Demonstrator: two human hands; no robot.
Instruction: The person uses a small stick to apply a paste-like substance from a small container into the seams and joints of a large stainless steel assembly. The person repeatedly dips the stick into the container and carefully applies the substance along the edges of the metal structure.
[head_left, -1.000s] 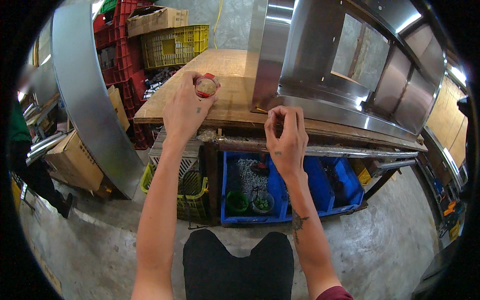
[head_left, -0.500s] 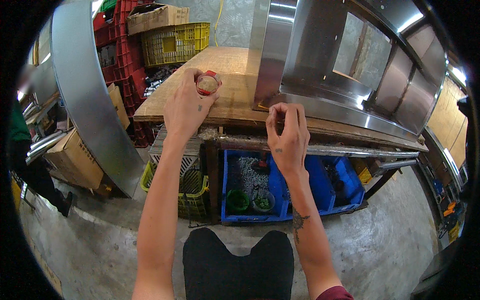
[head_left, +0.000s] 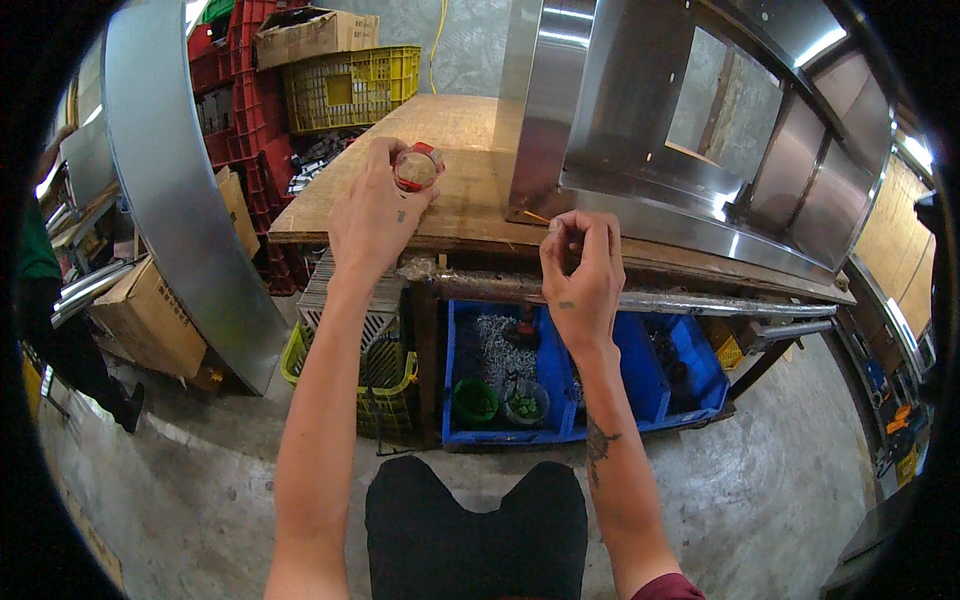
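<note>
A person's two bare hands were raised at a wooden table [head_left: 465, 125], seen from above. The left hand [head_left: 372, 215] was curled around a small round container [head_left: 416, 170], thumb on one side and fingers on the other. The container showed a pale tan, roughly circular face tipped up toward the viewer, ringed by a broken red band, with a clear-looking side; what it was made of I could not tell. It was held over the table's left part, just in from the front edge. The right hand [head_left: 582, 262] was nearly closed, thumb and fingertips pinched together, and a thin yellow-orange stick [head_left: 536, 215] poked out leftward from them. That hand was in front of the lower left corner of a large shiny metal frame [head_left: 640, 130] standing on the table; whether it touched the edge there was unclear. Between the container and the frame's upright left side lay a stretch of plain wood, leaving the left hand room rightward and toward the back. The right hand had the metal close behind it. Below the table's front edge ran a metal pipe [head_left: 690, 302], with blue bins [head_left: 510, 437] under it.
</note>
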